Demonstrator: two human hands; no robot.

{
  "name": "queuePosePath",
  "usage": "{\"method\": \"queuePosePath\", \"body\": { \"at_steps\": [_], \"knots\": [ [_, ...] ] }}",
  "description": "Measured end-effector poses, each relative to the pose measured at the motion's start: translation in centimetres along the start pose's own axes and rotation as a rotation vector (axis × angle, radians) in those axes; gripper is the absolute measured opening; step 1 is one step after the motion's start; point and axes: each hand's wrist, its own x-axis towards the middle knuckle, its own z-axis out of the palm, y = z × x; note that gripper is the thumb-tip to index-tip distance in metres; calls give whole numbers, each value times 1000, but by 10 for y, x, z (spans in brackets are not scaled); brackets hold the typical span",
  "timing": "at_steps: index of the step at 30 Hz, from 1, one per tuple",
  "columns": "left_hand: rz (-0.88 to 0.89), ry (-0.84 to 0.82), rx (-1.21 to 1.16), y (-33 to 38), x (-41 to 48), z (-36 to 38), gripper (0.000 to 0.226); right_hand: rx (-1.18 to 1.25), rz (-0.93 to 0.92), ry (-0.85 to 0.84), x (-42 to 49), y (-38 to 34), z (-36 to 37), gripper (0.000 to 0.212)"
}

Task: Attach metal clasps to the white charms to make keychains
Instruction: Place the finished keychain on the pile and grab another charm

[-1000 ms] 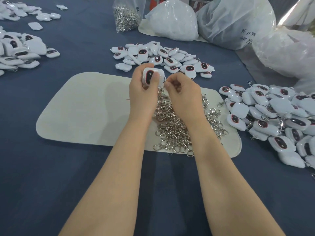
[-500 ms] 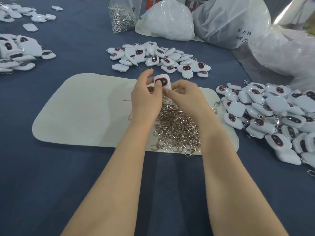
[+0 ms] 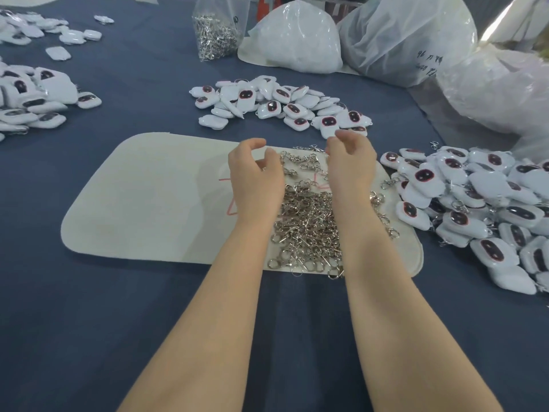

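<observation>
Blue cloth table (image 3: 89, 307): loosely curled hands above shiny metal clasps (image 3: 309, 224).

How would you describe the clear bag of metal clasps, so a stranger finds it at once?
Look to the far side of the blue table, beyond the middle pile of white charms. Left of the big white plastic bags stands the clear bag of clasps; it alone shows silvery metal through its plastic.

Charm gone from both hands (image 3: 255, 171), now apart.
</observation>
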Motion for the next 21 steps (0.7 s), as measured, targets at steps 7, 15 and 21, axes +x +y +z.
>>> {"method": "queuePosePath", "body": {
  "at_steps": [7,15,21],
  "knots": [
    [30,87,4,-3,-2,5,20,-642,-137,-88,44,1,33,41],
    [45,115,-30,-8,-1,8,21,-666,-28,-23,68,10,57,48],
    [48,110,-37,-8,-2,10,19,-851,2,-114,75,12,57,42]
  ]
}}
